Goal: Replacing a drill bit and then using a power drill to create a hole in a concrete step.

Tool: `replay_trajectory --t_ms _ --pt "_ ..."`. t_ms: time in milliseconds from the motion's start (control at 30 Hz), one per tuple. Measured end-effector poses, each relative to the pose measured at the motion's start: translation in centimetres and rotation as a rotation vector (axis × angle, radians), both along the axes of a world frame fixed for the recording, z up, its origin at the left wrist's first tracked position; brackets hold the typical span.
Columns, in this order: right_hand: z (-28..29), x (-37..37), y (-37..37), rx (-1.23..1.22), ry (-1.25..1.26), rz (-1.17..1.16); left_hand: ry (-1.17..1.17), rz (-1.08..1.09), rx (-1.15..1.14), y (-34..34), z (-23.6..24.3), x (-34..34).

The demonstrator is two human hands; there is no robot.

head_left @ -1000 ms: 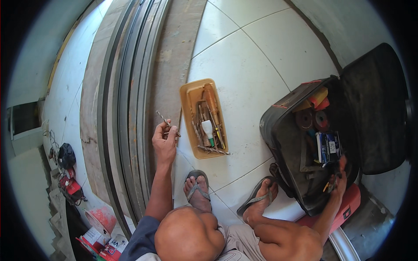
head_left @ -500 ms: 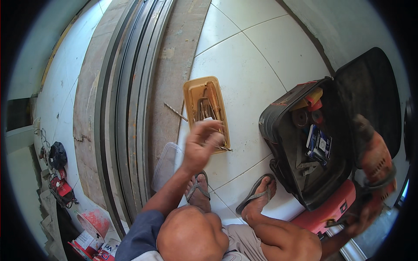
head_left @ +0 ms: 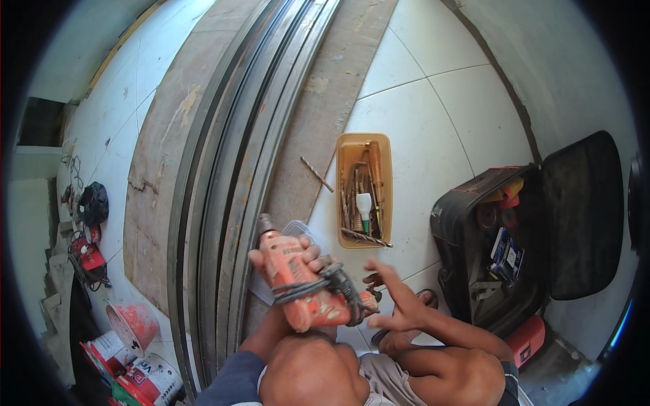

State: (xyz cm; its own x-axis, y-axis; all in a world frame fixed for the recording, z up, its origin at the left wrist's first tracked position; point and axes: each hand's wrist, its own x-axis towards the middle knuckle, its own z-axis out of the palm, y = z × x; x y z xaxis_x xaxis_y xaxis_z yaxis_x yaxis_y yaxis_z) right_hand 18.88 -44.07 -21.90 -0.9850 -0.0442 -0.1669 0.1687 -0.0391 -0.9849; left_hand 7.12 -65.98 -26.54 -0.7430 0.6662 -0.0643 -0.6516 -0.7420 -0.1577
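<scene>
A worn red power drill (head_left: pixel 284 260) with its black cord (head_left: pixel 298 291) wound about it is in my left hand (head_left: pixel 312 255), fingers wrapped round the body. Its metal chuck points up and away from me, with no bit visible in it. My right hand (head_left: pixel 399 301) is just right of the drill's cord, fingers spread and holding nothing. Beyond stands a tan plastic container (head_left: pixel 387 196) full of drill bits and small tools. Across its near end lies a long twist bit (head_left: pixel 365 238). Another drill bit (head_left: pixel 316 174) rests on the board to the left.
Long dark metal profiles (head_left: pixel 223 183) lie on a board at left. An open black tool case (head_left: pixel 443 223) with several items stands at right, beside a red box (head_left: pixel 527 340). Paint buckets (head_left: pixel 145 382) and a red corded tool (head_left: pixel 91 257) are at far left. A clear lid (head_left: pixel 298 230) is partly behind the drill.
The drill has come from the far right, where my right hand held it, into my left hand in front of me. My right hand has let go. The view has shifted left.
</scene>
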Motion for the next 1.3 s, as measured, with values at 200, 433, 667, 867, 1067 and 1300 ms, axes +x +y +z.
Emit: replay_trajectory --t_ms 200,433,667,867,1067,1300 --pt "0.3 -2.5 1.1 -0.169 -0.286 0.359 0.080 -0.047 0.050 -0.7 2.9 -2.5" --pt "2.4 -2.2 5.2 0.365 -0.014 0.107 -0.046 -0.132 -0.256 -2.0 -0.7 0.6" --pt "1.6 0.9 6.2 -0.204 -0.426 -0.242 0.053 -0.135 -0.319 -1.7 -0.8 -0.1" --pt "2.2 -1.2 6.6 0.418 -0.033 0.014 0.098 -0.121 -0.384 -0.3 -2.2 -0.7" --pt "2.2 -1.0 4.7 -0.327 -0.209 -0.288 0.064 -0.088 -0.382 -1.8 -1.0 -1.1" --pt "0.3 0.0 6.9 -0.316 -0.474 -0.302 0.090 -0.110 -0.342 -0.3 -1.2 -0.8"
